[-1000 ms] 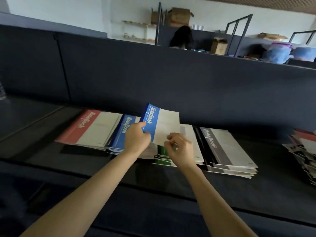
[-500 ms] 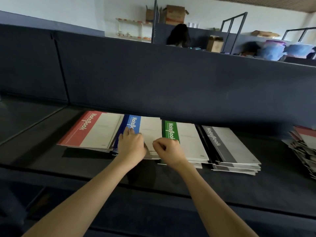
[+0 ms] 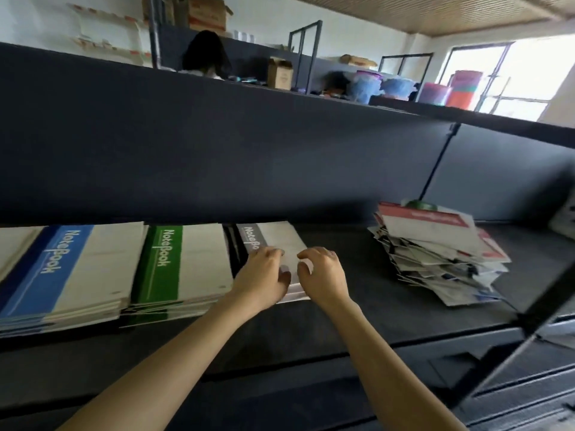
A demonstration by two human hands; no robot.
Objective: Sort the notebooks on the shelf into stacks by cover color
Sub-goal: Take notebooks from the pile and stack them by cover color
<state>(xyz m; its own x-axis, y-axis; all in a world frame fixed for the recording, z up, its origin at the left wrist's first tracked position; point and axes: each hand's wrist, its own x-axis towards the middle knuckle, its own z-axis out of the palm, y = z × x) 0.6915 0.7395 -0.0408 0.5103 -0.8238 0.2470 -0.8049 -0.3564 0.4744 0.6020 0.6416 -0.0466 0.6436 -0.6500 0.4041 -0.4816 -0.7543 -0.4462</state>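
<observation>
Shelf (image 3: 357, 309), left to right: blue stack (image 3: 59, 275), top cover blue-banded, edges fairly flush. Just beside it the green stack (image 3: 183, 265), lower sheets fanned out a little at the front. Then the grey stack (image 3: 273, 244), the one I am working on.

My left hand (image 3: 263, 276) lies on the near left part of the grey stack, fingers curled and narrow, thumb toward the front edge. Whether it pinches a cover or only presses, I cannot tell. My right hand (image 3: 323, 275) sits at the near right corner, fingers loosely bent, holding nothing as far as I can see.

Judgement: step in hand is squaring the grey stack. To do it well: palms flat on opposite sides, push inward together, then tap the front edge flush; keep clear of the green stack so it is not nudged.

Far right, well apart: the unsorted pile (image 3: 435, 253), skewed and leaning, red-banded cover on top. Much sorting remains there, I judge.
</observation>
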